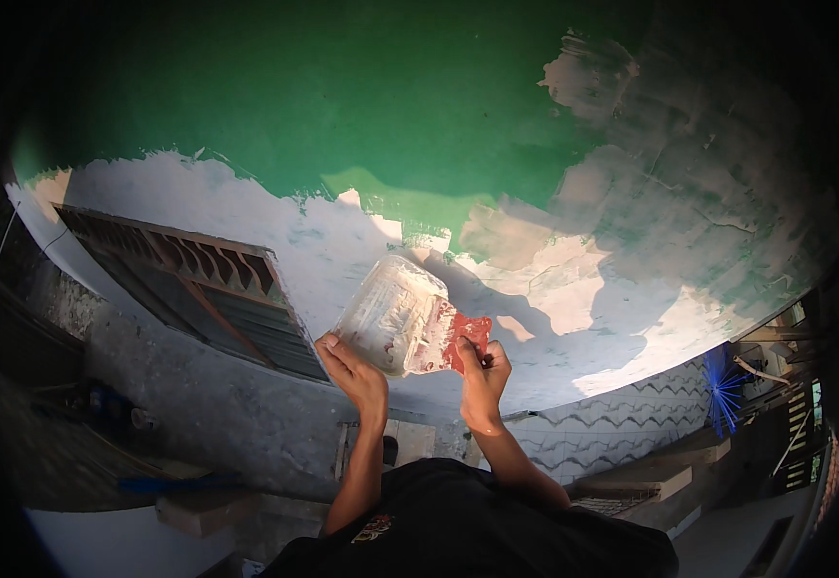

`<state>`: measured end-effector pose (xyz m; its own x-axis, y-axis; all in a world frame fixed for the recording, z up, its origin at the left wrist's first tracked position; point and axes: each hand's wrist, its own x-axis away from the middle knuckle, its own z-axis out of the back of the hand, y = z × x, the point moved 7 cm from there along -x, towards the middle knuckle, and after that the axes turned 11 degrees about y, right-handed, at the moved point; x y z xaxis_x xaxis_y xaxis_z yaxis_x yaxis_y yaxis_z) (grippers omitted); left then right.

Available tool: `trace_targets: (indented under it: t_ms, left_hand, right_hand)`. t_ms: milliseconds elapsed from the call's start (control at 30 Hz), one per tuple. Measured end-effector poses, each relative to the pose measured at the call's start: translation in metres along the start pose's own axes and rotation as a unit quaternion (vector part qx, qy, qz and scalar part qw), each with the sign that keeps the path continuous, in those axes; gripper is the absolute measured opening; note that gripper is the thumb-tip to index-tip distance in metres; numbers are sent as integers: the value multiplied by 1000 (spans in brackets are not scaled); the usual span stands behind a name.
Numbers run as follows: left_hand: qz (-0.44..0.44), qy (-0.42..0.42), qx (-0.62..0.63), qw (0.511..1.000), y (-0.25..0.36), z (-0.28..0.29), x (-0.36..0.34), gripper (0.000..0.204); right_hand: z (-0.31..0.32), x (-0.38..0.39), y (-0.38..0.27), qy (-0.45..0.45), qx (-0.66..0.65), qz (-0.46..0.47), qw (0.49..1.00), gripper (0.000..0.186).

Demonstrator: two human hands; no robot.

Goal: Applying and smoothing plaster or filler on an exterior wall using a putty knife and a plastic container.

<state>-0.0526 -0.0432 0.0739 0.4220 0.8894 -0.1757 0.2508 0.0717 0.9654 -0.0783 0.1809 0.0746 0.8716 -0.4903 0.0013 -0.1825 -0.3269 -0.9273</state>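
My left hand [354, 374] grips the near left rim of a whitish plastic tub [387, 313], its inside smeared with white filler. The tub is tilted so that its open side faces me. Between the thumb and fingers of my right hand [484, 383] is a red putty scraper [468, 343]. Its blade end, coated with white filler, overlaps the tub's right edge. Just beyond both hands stands a wall [342, 87], green in its upper part and covered in uneven white filler lower down.
A brown-framed window [188, 279] is set in the wall at left. Below lies a grey concrete floor [198, 385], with patterned tiles [612, 419] at right. Blue bristles [722, 390] stand out beside a pale ledge [655, 480]. Shadows fall across the wall's lower right part.
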Motion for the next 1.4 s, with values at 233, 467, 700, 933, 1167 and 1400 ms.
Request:
trace_targets:
  t_ms: [233, 467, 700, 933, 1167, 1400]
  left_hand:
    - [25, 41, 29, 998, -17, 13, -16, 34]
    - [32, -75, -20, 996, -20, 3, -27, 34]
    - [72, -241, -2, 968, -17, -20, -11, 38]
    - [96, -269, 3, 958, -21, -12, -16, 36]
    - [106, -302, 46, 946, -17, -20, -5, 35]
    - [168, -244, 25, 955, -39, -8, -11, 35]
  right_hand:
    - [23, -14, -12, 34, 53, 0, 998, 27]
    - [-15, -41, -83, -138, 166, 170, 961, 15]
    - [-70, -30, -96, -448, 392, 378, 709, 19]
    - [-73, -10, -78, -517, 380, 351, 682, 18]
    - [-82, 6, -74, -509, 321, 383, 700, 19]
    - [-64, 16, -49, -573, 321, 315, 685, 17]
